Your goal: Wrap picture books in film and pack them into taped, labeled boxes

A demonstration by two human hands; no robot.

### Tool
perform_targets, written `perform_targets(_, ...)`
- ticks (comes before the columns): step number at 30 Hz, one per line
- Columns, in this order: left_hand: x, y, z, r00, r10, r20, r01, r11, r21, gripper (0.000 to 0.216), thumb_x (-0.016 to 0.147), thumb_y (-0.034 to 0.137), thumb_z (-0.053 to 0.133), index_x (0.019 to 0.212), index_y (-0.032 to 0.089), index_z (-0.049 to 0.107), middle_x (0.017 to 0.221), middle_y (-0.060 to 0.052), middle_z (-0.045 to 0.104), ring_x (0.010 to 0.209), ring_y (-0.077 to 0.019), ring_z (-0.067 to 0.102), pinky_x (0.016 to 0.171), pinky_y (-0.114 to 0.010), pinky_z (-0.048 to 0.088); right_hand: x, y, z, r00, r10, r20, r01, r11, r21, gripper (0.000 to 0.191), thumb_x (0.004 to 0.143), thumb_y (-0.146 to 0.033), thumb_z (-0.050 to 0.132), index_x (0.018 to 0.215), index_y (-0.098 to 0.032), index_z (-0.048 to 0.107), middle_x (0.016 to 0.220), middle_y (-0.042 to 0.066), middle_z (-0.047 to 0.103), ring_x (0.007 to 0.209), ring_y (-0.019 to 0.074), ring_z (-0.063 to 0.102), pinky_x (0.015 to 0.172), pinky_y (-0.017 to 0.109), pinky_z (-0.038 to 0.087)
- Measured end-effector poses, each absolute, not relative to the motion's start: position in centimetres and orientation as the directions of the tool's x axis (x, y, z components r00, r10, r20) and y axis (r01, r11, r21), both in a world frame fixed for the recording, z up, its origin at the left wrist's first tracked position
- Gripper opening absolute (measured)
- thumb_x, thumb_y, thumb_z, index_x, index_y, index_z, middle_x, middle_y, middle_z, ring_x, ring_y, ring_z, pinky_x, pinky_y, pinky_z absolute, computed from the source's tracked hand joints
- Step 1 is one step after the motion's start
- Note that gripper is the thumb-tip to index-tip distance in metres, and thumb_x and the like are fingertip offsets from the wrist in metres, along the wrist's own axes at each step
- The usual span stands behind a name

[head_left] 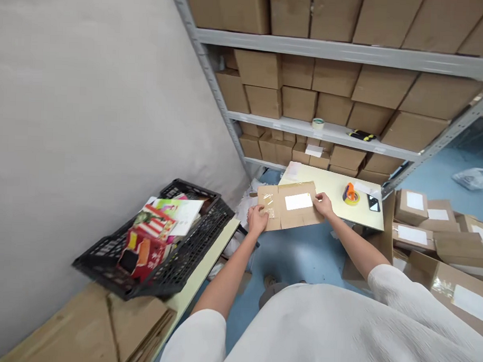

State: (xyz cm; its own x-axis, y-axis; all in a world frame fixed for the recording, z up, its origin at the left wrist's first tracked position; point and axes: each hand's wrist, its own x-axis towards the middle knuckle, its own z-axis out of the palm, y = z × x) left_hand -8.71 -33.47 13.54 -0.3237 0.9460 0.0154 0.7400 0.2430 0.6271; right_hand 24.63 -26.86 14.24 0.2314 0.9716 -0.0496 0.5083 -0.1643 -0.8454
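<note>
A flattened cardboard box [290, 217] with a white label [298, 201] and clear tape on its left part is held out in front of me. My left hand [258, 219] grips its left end, fingers closed over the edge. At the right edge, my right hand [323, 204] pinches the cardboard near the label. Behind it is a pale table [324, 178], with a tape dispenser [350, 194] and a phone [373, 203] toward its right end.
A black plastic crate [199, 248] holding papers and colourful packets is on my left, above stacked flat cardboard [73, 328]. Grey metal shelves [337, 49] full of boxes rise ahead. Labelled cardboard boxes [416, 235] crowd the right, beside a large open carton.
</note>
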Motion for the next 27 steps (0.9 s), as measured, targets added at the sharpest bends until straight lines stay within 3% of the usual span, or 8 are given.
perform_targets(6, -4.1, -25.1, 11.6, -0.124, 0.992, -0.008, 0.749, 0.098, 0.655, 0.033, 0.09, 0.022, 0.066, 0.121, 0.019, 0.075, 0.133, -0.014, 0.069, 0.13, -0.0295, 0.064, 0.118, -0.045, 0.05, 30.5, -24.2, 12.1, 0.38, 0.921, -0.079, 0.536, -0.289, -0.793, 0.025, 0.072, -0.025, 0.061, 0.097, -0.025, 0.057, 0.101, 0.003, 0.072, 0.096, 0.0217, 0.066, 0.09, 0.032, 0.052)
perform_targets(11, -1.7, -16.8, 10.1, -0.005, 0.999, -0.05, 0.723, 0.038, 0.689, 0.028, 0.089, 0.023, 0.064, 0.113, 0.019, 0.078, 0.122, -0.012, 0.075, 0.122, -0.0269, 0.069, 0.114, -0.04, 0.052, 33.2, -20.5, 10.8, 0.534, 0.837, -0.121, 0.486, -0.421, -0.766, 0.048, 0.072, -0.023, 0.064, 0.12, -0.021, 0.058, 0.094, 0.003, 0.07, 0.084, 0.0227, 0.067, 0.079, 0.031, 0.052)
perform_targets(17, 0.9, -7.2, 8.9, 0.103, 0.987, -0.125, 0.702, 0.017, 0.712, 0.03, 0.087, 0.019, 0.065, 0.117, 0.019, 0.073, 0.127, -0.012, 0.075, 0.118, -0.0221, 0.071, 0.109, -0.036, 0.053, 34.8, -15.5, 10.8, 0.638, 0.755, -0.149, 0.435, -0.514, -0.739, 0.06, 0.073, -0.023, 0.068, 0.132, -0.018, 0.059, 0.099, 0.006, 0.071, 0.091, 0.025, 0.07, 0.087, 0.034, 0.054)
perform_targets(22, 2.8, -2.4, 8.2, 0.152, 0.964, -0.218, 0.622, 0.078, 0.779, 0.039, 0.091, 0.031, 0.07, 0.128, 0.022, 0.064, 0.13, -0.011, 0.076, 0.118, -0.0234, 0.072, 0.105, -0.038, 0.053, 35.0, -12.9, 10.3, 0.652, 0.722, -0.233, 0.377, -0.575, -0.726, 0.059, 0.076, -0.021, 0.071, 0.134, -0.015, 0.06, 0.103, 0.009, 0.073, 0.094, 0.0251, 0.072, 0.088, 0.035, 0.056)
perform_targets(27, 4.8, 0.5, 7.7, 0.162, 0.911, -0.38, 0.445, 0.277, 0.852, 0.048, 0.104, 0.055, 0.057, 0.138, 0.021, 0.058, 0.13, -0.014, 0.076, 0.122, -0.0264, 0.071, 0.106, -0.038, 0.052, 35.6, -10.9, 8.8, 0.623, 0.741, -0.251, 0.357, -0.555, -0.751, 0.059, 0.075, -0.022, 0.074, 0.133, -0.017, 0.063, 0.107, 0.007, 0.073, 0.09, 0.0223, 0.072, 0.086, 0.035, 0.058)
